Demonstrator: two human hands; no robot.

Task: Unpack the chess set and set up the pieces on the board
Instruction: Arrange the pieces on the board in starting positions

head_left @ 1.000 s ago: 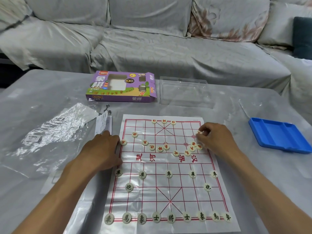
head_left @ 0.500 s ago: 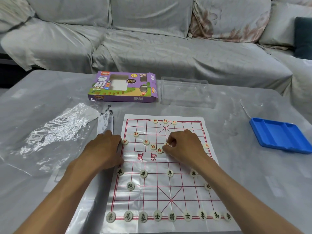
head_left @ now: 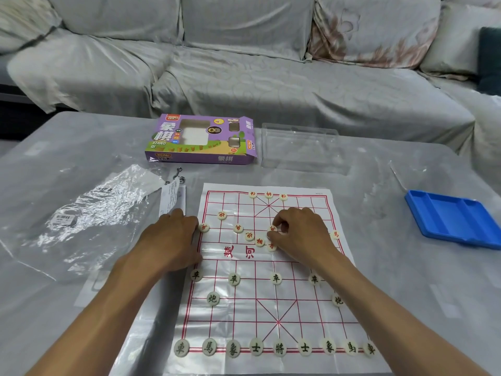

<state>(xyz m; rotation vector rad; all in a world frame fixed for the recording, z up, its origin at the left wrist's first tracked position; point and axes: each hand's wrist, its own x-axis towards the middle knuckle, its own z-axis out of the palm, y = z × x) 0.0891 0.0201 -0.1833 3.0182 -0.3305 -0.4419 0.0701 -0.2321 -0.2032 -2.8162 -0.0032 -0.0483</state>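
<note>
Head view shows the right hand [head_left: 301,234] pinching a red soldier piece [head_left: 272,229] mid-board while the flat left hand [head_left: 173,237] pins the paper xiangqi board [head_left: 311,310], so a careless knuckle could scatter the loose red pieces [head_left: 259,241] beside it.

A: Soft, even indoor light, fairly bright, a little cool and grey.

B: Any shadows?

A: Faint ones only, under the hands on the board [head_left: 271,308].

B: Glare?

A: The crinkled bag [head_left: 89,213] at left glints white, and the table [head_left: 406,294] has a dull sheen.

B: Sharpness?

A: Centre crisp. Wide-angle bending at the edges; the sofa [head_left: 244,77] curves and softens along the top.
</note>
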